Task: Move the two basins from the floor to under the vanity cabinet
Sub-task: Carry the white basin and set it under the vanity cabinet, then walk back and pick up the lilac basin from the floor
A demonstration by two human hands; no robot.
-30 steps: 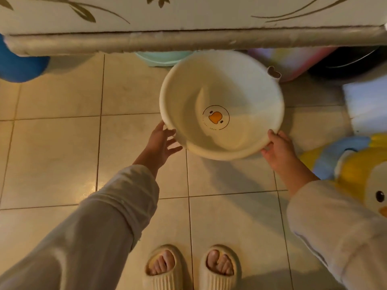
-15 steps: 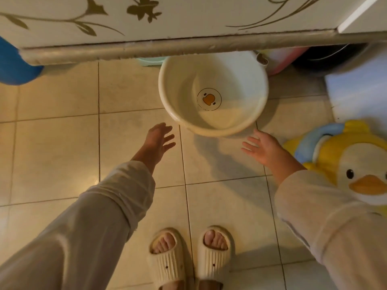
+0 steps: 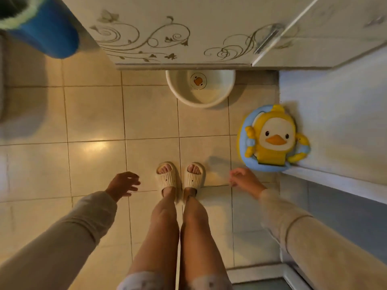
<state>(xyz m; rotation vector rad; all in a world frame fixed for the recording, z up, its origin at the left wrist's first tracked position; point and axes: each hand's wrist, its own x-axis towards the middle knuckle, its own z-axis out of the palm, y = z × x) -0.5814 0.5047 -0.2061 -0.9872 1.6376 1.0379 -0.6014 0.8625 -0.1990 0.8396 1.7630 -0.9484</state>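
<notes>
A cream basin (image 3: 200, 88) sits half under the vanity cabinet (image 3: 178, 32). Left hand (image 3: 123, 184) and right hand (image 3: 245, 178) hang empty, fingers spread, above the floor (image 3: 94, 114).

Far half of the cream basin (image 3: 206, 96) hidden beneath the vanity cabinet (image 3: 180, 34); second basin unseen.

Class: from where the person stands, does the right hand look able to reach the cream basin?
Probably not without bending: the right hand hangs by the slippers, the cream basin far ahead; bare tiles between.

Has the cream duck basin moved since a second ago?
Yes. The cream basin went from being held in front of the vanity cabinet to sitting farther back, partly under its bottom edge.
</notes>
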